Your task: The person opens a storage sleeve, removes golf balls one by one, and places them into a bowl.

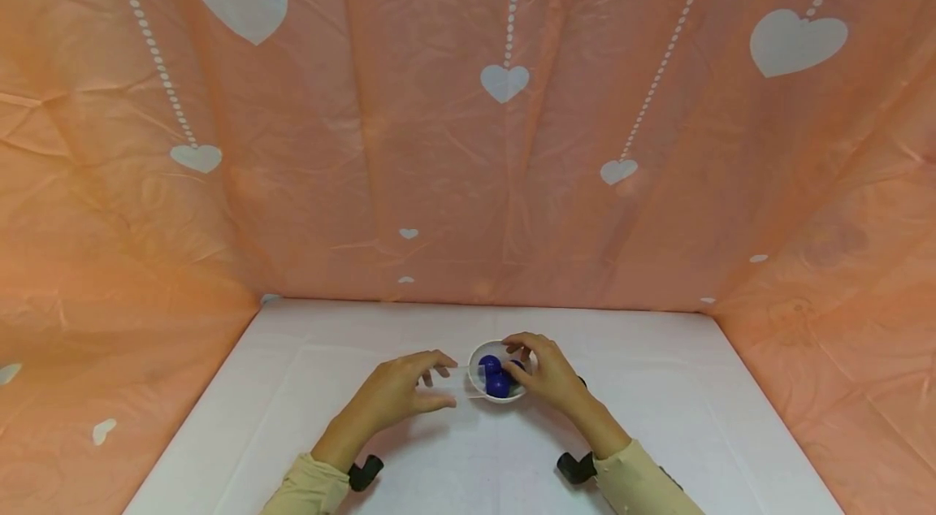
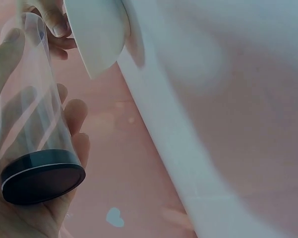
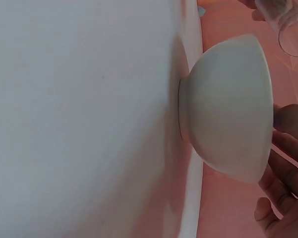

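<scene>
My left hand grips a clear plastic tube with a black cap at its near end. The tube lies nearly level, its open end pointing at a white bowl. Dark blue balls lie in the bowl, and the tube's end overlaps the bowl's left rim in the head view. My right hand reaches over the bowl's right side, thumb and fingers at a ball partly hidden beneath them. Whether it pinches that ball is hidden; the bowl's wall blocks the right wrist view.
The bowl stands on a white-covered table. Orange sheeting with white hearts closes off the back and both sides. Black wrist mounts sit on both forearms.
</scene>
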`<state>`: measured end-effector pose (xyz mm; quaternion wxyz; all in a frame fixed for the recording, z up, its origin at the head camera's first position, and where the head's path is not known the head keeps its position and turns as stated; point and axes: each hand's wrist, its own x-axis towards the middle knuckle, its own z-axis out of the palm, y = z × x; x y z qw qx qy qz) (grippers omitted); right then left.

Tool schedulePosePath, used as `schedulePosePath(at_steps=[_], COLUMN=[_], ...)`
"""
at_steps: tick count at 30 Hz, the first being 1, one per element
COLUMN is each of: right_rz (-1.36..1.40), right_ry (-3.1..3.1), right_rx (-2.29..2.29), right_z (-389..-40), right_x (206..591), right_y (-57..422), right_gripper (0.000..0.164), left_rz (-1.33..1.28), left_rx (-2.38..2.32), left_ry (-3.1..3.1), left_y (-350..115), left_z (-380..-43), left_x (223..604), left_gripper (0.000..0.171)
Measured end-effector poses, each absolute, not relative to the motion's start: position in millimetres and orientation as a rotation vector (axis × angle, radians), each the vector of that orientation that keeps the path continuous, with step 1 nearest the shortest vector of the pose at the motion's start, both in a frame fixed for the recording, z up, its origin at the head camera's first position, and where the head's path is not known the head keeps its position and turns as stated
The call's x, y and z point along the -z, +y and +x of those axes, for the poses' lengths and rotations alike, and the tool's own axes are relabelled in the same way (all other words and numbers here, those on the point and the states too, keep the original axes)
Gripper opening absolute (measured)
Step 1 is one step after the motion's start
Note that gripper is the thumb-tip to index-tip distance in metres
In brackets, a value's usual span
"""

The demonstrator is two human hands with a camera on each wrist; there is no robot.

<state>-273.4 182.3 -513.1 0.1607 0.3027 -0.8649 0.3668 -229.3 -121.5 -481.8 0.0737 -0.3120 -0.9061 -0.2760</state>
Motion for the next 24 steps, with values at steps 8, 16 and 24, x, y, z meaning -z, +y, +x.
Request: schedulePosePath(at_steps=[8,16,24], right_rz=[0.885,0.853,0.792], right_ry=[-2.395,-2.361,-2.32], right_rx=[-1.093,-1.075,-1.049], right_z=[-273,-270,-266], right_x=[515,518,517], right_y=[188,194,201], right_gripper=[0.032,0.029,0.027], left_rz=[-0.897,-0.849,-0.819], left_rx=[0.837,0.797,0.79], left_ry=[-2.675,-2.634,-2.609], left_y=[-123,-126,-130], left_z=[-229,-231,-234], left_x=[484,489,496], left_gripper=[0.05,0.048,0.047])
